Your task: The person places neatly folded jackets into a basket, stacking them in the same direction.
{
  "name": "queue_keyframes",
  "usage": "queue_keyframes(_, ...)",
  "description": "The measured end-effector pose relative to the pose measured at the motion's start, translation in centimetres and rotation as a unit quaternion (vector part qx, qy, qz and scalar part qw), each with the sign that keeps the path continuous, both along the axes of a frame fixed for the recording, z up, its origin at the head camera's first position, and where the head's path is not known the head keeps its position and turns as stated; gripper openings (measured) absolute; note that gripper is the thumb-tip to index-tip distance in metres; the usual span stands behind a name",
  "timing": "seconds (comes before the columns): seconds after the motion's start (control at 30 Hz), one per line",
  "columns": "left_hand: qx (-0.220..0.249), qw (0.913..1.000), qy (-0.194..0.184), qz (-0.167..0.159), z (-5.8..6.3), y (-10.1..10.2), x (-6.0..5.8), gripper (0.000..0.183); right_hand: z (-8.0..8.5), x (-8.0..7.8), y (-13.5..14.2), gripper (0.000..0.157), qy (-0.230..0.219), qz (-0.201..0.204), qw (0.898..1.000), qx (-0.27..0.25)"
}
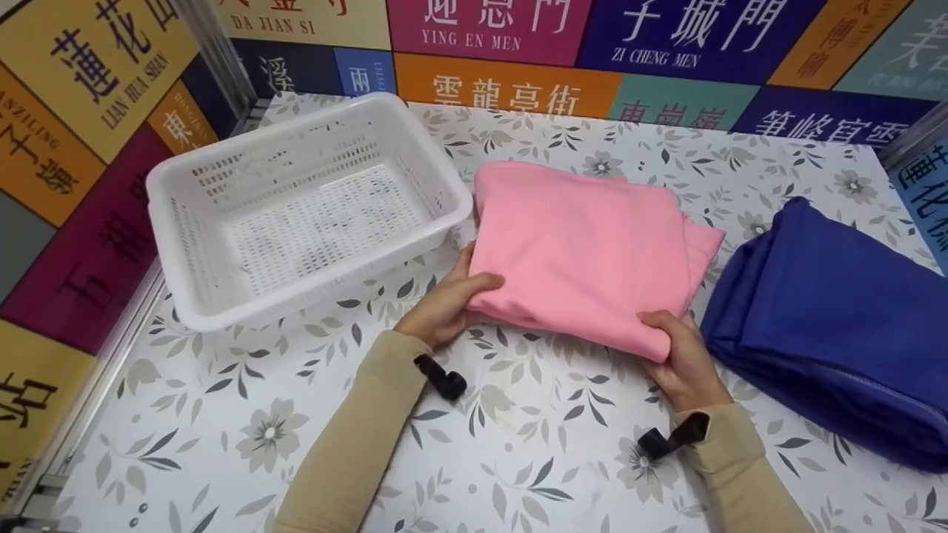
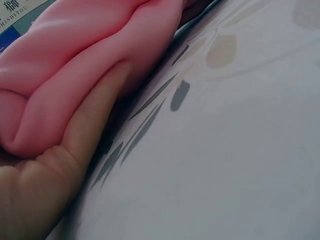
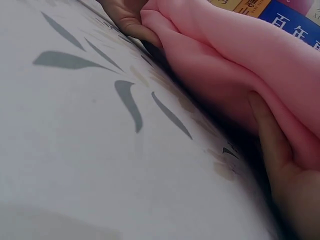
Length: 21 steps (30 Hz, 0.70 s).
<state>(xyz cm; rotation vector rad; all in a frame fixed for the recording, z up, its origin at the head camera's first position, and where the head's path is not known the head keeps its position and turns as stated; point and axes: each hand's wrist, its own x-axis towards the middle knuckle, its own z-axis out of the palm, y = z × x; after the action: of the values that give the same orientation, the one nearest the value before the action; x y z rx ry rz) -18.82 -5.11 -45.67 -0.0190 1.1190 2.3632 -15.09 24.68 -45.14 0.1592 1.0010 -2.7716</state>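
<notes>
A folded pink cloth [image 1: 578, 244] with soft, thick layers lies between both hands in the head view. My left hand [image 1: 446, 305] grips its near left corner, thumb on top and the other fingers mostly hidden beneath. At the near right corner my right hand [image 1: 683, 363] holds it the same way, thumb over the upper face. In the left wrist view the left thumb [image 2: 95, 115] presses along a rolled fold of the pink cloth [image 2: 85, 55]. The right wrist view has the right thumb [image 3: 270, 130] against the cloth's [image 3: 215, 65] near fold, close over the table.
A white perforated plastic basket [image 1: 200, 296] with nothing in it stands left of the pink cloth. Right of the hands lies a folded dark blue cloth [image 1: 844, 311]. The table [image 1: 518, 474] wears a leaf-patterned cover; panels with printed characters [image 1: 503, 89] border its back and sides.
</notes>
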Motion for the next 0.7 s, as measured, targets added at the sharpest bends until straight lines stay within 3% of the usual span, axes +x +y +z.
queue_keyframes(0.33,0.001,0.9986,0.053,0.001,0.03,0.12,0.08,0.084,0.15,0.11,-0.12,0.046,0.023,-0.038,0.999,0.020)
queue_keyframes(0.53,0.017,0.9965,0.081,0.006,0.49,0.43,-0.10,0.077,0.42,0.05,0.08,0.044,0.026,-0.053,0.998,0.003)
queue_keyframes(0.7,0.024,0.9964,0.080,0.012,0.95,0.69,-0.09,0.077,0.67,-0.24,-0.04,0.048,0.055,-0.072,0.996,-0.022)
